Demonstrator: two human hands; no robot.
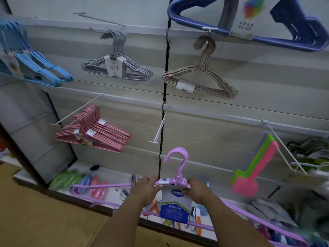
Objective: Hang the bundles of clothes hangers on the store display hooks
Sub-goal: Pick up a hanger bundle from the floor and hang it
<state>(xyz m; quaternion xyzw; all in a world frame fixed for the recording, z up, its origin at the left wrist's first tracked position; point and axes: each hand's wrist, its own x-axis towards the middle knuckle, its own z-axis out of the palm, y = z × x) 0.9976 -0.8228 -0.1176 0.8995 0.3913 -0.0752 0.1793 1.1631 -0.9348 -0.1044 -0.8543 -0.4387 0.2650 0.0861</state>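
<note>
Gripping purple hanger bundle (176,180) — both hands, "NO 829" tag (244,24)

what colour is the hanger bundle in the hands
Light purple hanger bundle, with a blue-and-white label; head view.

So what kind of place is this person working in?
Most likely a household-goods shop. Labelled bundles such as the pink hangers and beige hangers hang from display hooks on a slotted wall, an empty hook waits, and both hands hold a tagged purple hanger bundle.
</note>
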